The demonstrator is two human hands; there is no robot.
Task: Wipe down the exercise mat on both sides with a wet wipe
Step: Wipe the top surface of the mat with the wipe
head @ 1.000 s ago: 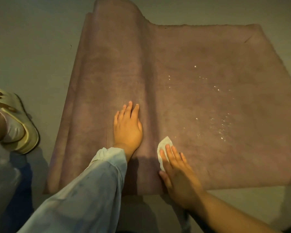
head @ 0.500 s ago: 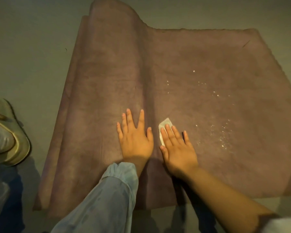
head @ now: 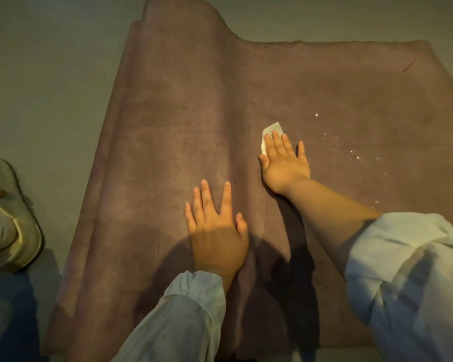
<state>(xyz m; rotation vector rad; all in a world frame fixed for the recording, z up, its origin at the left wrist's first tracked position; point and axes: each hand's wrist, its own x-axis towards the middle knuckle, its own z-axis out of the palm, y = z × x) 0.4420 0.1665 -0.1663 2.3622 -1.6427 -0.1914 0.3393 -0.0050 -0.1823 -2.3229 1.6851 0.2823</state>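
Note:
A brownish-purple exercise mat [head: 351,95] lies spread on the floor, its left part raised in a curled hump. My right hand [head: 285,163] lies flat on the mat with straight fingers and presses a small white wet wipe [head: 271,129], which sticks out beyond the fingertips. My left hand [head: 217,231] rests flat on the mat nearer to me, fingers spread, on the slope of the hump. Small shiny droplets dot the mat to the right of the wipe.
Grey floor [head: 50,61] surrounds the mat. A foot in a pale slipper [head: 13,226] is on the floor at the left edge. Light sleeves cover both my arms near the bottom of the view.
My right hand has slid the wipe away from me, up the mat from near the front edge to the middle. My left hand has stayed flat on the mat.

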